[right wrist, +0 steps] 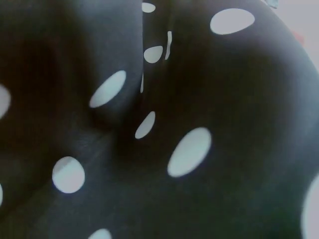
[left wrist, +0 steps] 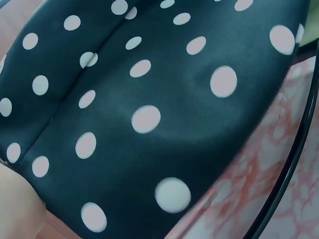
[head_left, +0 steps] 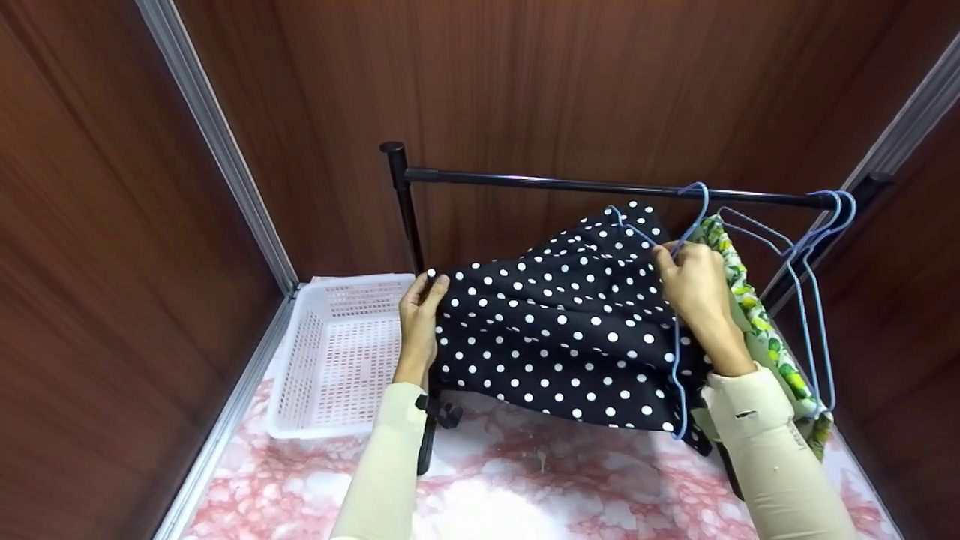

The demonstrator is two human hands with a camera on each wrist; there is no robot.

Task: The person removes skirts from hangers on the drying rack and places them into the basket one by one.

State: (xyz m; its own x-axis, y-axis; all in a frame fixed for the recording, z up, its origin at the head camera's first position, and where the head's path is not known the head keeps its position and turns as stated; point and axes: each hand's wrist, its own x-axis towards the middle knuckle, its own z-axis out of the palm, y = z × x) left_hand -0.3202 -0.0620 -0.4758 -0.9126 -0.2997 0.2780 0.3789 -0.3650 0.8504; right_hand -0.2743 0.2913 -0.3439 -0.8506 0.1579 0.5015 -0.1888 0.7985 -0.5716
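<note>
Cream sleeves (head_left: 784, 461) lead to the right hand (head_left: 701, 285), fingers seemingly clamped on a blue hanger (head_left: 706, 202) near its neck, and the left hand (head_left: 420, 319), pinching the polka-dot garment (head_left: 555, 322) below the black rail (head_left: 525, 181), apparently mid-hanging, so settling the cloth evenly seems called for next.

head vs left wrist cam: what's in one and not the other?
Only head: the white basket, the rack's top bar, the blue hangers and the right hand.

Only left wrist: close detail, with a thin line cutting through dots on the cloth, too fine to make out from the head. A curved black bar also shows; can't tell whether it's part of the rack.

Both: the polka-dot cloth, the left hand (partly, in the wrist view) and the red-and-white marbled surface.
</note>
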